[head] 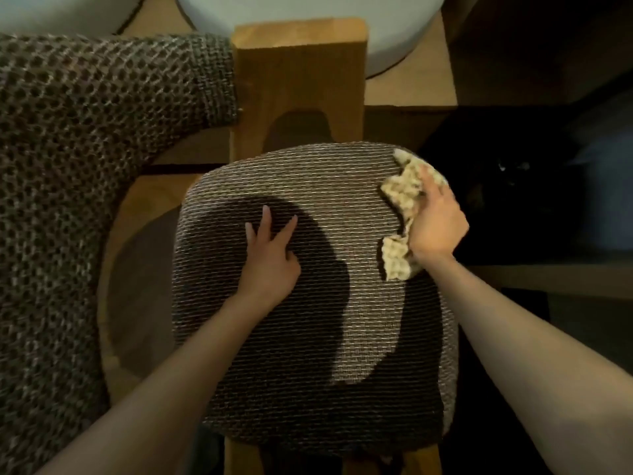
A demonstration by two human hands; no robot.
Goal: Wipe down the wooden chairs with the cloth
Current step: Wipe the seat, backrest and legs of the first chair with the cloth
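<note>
Looking straight down on a wooden chair (pixel 298 73), backrest away from the body, woven seat pad (pixel 308 337) filling the middle. At the pad's far right corner, the right hand (pixel 436 222), fingers curled over a crumpled waffle-weave cloth (pixel 399 193) and pressing it onto the pad's rim, a loose end of it poking out beside the wrist. Left of centre on the pad, the left hand (pixel 272 258), laid flat with fingers straight and spread, holding nothing, probably bracing.

Bare wood mainly in two directions from the cloth. Straight ahead and a little leftward: the backrest upright, long axis running away from the body, close to the cloth's far tip and nearer to it than to the empty hand. Far to the left, across the whole pad: the frame rail (pixel 144 207), well apart from the cloth.

Judging by that, a short forward-and-left reach with the cloth hand onto the backrest as the easiest stroke. Just beside the backrest on the left, a knitted throw (pixel 85 149), touching or not hard to tell. Beyond, a pale round worktop (pixel 394 29).
</note>
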